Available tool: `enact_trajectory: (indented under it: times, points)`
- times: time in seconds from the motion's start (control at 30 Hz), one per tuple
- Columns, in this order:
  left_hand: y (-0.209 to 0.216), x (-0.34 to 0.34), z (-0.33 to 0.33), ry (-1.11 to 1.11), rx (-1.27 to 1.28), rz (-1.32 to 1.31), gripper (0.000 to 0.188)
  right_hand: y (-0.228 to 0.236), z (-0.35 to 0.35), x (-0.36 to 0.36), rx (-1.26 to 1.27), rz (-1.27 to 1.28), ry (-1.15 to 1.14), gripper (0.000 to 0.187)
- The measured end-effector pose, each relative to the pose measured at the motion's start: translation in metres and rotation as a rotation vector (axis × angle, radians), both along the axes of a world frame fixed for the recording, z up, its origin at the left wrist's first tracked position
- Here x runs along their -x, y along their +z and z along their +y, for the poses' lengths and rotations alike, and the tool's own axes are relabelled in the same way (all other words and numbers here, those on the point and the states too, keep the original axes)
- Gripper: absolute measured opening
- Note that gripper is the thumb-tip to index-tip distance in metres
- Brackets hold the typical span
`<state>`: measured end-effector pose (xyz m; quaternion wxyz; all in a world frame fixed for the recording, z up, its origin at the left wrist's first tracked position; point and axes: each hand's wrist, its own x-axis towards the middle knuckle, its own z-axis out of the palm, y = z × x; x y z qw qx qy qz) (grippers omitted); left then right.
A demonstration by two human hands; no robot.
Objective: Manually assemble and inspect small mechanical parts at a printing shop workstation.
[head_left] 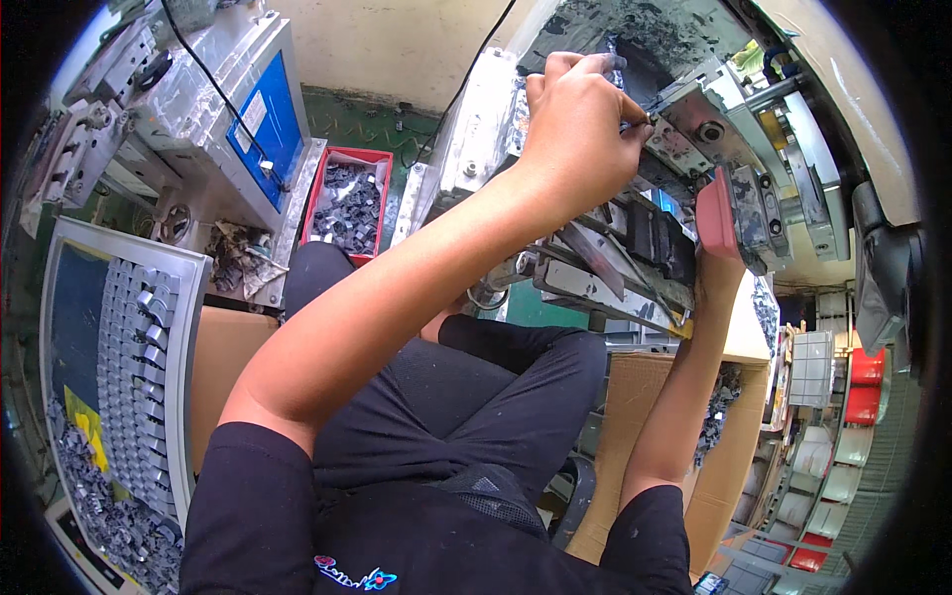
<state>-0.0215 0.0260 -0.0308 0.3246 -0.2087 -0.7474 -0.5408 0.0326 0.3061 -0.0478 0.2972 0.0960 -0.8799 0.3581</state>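
Note:
My left hand (pixel 585 129) reaches across to the metal machine (pixel 684 139) ahead of me. Its fingers are curled, and thumb and finger pinch together at the machine's metal blocks. Something small and dark shows at the fingertips, too small to name. Lower on the right, my right forearm rises to a pink curved piece (pixel 716 220) beside the machine's metal block. That piece hides my right hand (pixel 716 273) apart from the wrist, so its fingers do not show. Between the arms lies a black block (pixel 659 238) on the machine's slanted bed.
A red bin (pixel 385 157) of small dark parts stands on the green floor. Left of me, a grey tray (pixel 198 297) holds rows of metal parts and a loose heap. An open cardboard box (pixel 620 436) with dark pieces is by my right arm. Another machine (pixel 213 109) stands far left.

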Motion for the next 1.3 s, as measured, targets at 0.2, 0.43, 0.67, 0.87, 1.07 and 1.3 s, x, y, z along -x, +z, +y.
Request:
enact_trajectory:
  times: [0.2, 0.43, 0.67, 0.87, 1.07, 1.3]
  points:
    - [0.007, 0.002, -0.009, -0.012, 0.086, -0.035, 0.022, 0.02, -0.03, -0.003, 0.11, 0.032, 0.077, 0.04]
    - [0.013, 0.001, -0.006, 0.055, 0.156, -0.012, 0.024, 0.055, -0.051, -0.023, 0.445, 0.097, -0.109, 0.023]
    - [0.024, -0.012, -0.008, 0.033, 0.175, -0.085, 0.019, 0.152, -0.036, -0.107, 0.636, 0.728, -0.067, 0.05]
    - [0.033, -0.018, -0.015, -0.003, 0.265, -0.204, 0.025, 0.233, -0.093, -0.136, 0.199, 0.782, 0.142, 0.09]
    - [0.038, -0.015, -0.01, -0.021, 0.289, -0.24, 0.026, 0.23, -0.112, -0.125, 0.147, 0.731, 0.042, 0.085]
    - [0.036, -0.01, -0.011, -0.045, 0.269, -0.213, 0.027, 0.229, -0.106, -0.128, 0.145, 0.635, 0.102, 0.077]
